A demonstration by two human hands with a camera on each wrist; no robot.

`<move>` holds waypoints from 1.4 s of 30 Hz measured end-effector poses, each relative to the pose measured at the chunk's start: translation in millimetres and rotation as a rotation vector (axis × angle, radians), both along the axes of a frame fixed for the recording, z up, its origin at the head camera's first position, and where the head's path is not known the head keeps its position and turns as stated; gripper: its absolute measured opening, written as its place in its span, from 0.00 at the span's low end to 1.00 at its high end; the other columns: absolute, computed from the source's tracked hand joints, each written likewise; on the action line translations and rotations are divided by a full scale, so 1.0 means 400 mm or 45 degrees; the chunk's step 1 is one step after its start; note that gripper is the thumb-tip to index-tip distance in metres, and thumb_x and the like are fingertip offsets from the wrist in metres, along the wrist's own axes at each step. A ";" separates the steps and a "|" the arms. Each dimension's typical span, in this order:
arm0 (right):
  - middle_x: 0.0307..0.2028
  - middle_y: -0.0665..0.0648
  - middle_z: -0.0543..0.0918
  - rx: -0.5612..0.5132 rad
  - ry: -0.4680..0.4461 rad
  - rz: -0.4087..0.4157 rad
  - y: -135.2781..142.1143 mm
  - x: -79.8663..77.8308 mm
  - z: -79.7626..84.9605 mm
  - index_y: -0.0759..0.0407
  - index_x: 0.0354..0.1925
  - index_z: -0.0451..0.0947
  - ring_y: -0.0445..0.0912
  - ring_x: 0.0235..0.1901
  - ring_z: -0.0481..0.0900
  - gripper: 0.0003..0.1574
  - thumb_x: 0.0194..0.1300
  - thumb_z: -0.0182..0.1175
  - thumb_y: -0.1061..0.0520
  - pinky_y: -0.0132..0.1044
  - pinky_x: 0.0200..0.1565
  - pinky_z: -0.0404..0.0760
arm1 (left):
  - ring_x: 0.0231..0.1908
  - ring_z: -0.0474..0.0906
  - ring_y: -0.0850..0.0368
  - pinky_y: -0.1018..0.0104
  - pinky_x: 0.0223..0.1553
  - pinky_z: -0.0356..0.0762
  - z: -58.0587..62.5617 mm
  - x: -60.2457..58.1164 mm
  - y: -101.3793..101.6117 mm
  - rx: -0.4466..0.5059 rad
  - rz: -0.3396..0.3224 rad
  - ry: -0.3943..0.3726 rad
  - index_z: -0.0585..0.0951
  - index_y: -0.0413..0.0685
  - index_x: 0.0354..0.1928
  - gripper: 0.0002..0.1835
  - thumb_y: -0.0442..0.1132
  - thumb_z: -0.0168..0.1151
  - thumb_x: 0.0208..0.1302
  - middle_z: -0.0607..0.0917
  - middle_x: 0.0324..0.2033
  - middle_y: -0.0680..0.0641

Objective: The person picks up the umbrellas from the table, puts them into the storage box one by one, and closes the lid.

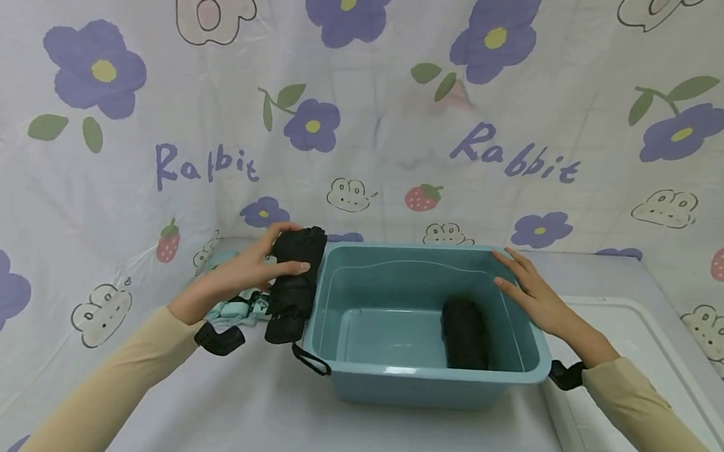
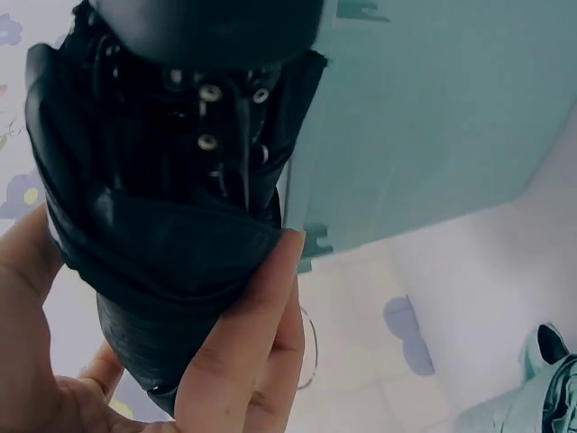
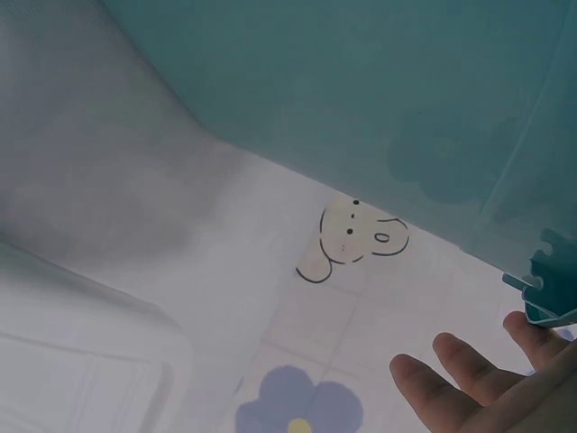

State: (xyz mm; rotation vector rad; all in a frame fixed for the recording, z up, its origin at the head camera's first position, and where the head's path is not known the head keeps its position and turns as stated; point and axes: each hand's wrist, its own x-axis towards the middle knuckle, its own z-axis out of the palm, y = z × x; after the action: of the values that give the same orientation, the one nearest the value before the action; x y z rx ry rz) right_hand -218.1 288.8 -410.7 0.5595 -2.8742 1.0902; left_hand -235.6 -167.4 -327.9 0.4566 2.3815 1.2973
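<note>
My left hand [image 1: 260, 264] grips a folded black umbrella [image 1: 295, 281] beside the left wall of a blue plastic bin [image 1: 390, 369]. The umbrella's handle end points toward me, and a wrist loop hangs from it. In the left wrist view, fingers and thumb wrap around the umbrella's fabric [image 2: 180, 234], with metal ribs showing near the handle. Inside the bin, toward its right side, lies another black bundle [image 1: 466, 335]. My right hand [image 1: 536, 301] rests at the bin's right rim with fingers spread; the right wrist view shows its fingers [image 3: 478, 374] by the rim's corner.
A white lid [image 1: 634, 385] lies on the table to the right of the bin. Light-green folded fabric items [image 1: 236, 308] sit at the left, partly hidden behind my left wrist. Behind everything hangs a curtain [image 1: 372, 164] printed with flowers and rabbits.
</note>
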 end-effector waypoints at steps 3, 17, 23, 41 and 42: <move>0.67 0.61 0.39 0.003 -0.003 -0.003 0.001 -0.001 -0.001 0.49 0.67 0.43 0.64 0.63 0.40 0.34 0.67 0.42 0.47 0.70 0.50 0.45 | 0.55 0.61 0.40 0.53 0.33 0.75 0.013 0.006 0.020 -0.004 -0.005 0.006 0.50 0.67 0.61 0.36 0.51 0.58 0.55 0.49 0.63 0.44; 0.67 0.61 0.39 0.005 -0.006 -0.001 0.001 0.000 -0.002 0.49 0.67 0.43 0.64 0.63 0.40 0.35 0.67 0.42 0.47 0.70 0.50 0.45 | 0.51 0.65 0.41 0.54 0.29 0.76 -0.035 -0.031 0.090 0.095 -0.018 -0.043 0.51 0.72 0.58 0.36 0.52 0.62 0.51 0.53 0.60 0.45; 0.66 0.62 0.40 0.008 0.021 0.012 0.004 -0.001 -0.004 0.50 0.67 0.43 0.63 0.63 0.40 0.35 0.67 0.42 0.48 0.68 0.51 0.45 | 0.47 0.70 0.41 0.55 0.27 0.76 -0.045 -0.041 0.130 0.103 -0.034 -0.056 0.52 0.75 0.56 0.37 0.55 0.63 0.48 0.56 0.58 0.44; 0.66 0.63 0.40 0.015 0.027 0.010 0.008 -0.001 -0.005 0.50 0.67 0.43 0.64 0.63 0.40 0.34 0.67 0.42 0.48 0.68 0.52 0.45 | 0.45 0.70 0.45 0.54 0.26 0.76 -0.039 -0.031 0.231 0.071 -0.144 -0.198 0.53 0.65 0.55 0.35 0.47 0.63 0.50 0.61 0.52 0.43; 0.66 0.63 0.40 0.013 0.027 0.010 0.007 -0.001 -0.005 0.50 0.67 0.43 0.64 0.63 0.40 0.34 0.67 0.42 0.48 0.68 0.51 0.45 | 0.45 0.70 0.45 0.54 0.26 0.77 -0.041 -0.032 0.236 0.066 -0.148 -0.203 0.53 0.65 0.55 0.34 0.47 0.63 0.51 0.62 0.52 0.43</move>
State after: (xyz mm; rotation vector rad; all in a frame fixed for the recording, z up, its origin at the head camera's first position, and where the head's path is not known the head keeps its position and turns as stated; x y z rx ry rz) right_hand -218.4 291.6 -412.5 0.5794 -2.8639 1.0641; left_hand -248.2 -73.1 -344.3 0.4805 2.1627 1.2948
